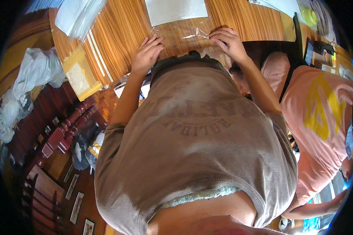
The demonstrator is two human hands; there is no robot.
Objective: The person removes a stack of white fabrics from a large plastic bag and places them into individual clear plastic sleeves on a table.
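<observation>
Person's brown shirt (200,156) is carrying faded dark lettering: row of large block capitals (200,108) is stretching across chest, folds breaking up part of it. Smaller capitals (200,128) are curving in arc between that row and collar (200,185), showing upside down. Fainter marks (180,93) are sitting above large row, too worn for reading. Pink shirt (302,92) at right is bearing big angular yellow sign (327,111).

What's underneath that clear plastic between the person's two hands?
The striped wood-grain tabletop shows through the clear plastic. Whatever lies directly beneath the right hand is covered, and I can't tell whether the white sheet is inside, under or just beyond the plastic.
</observation>
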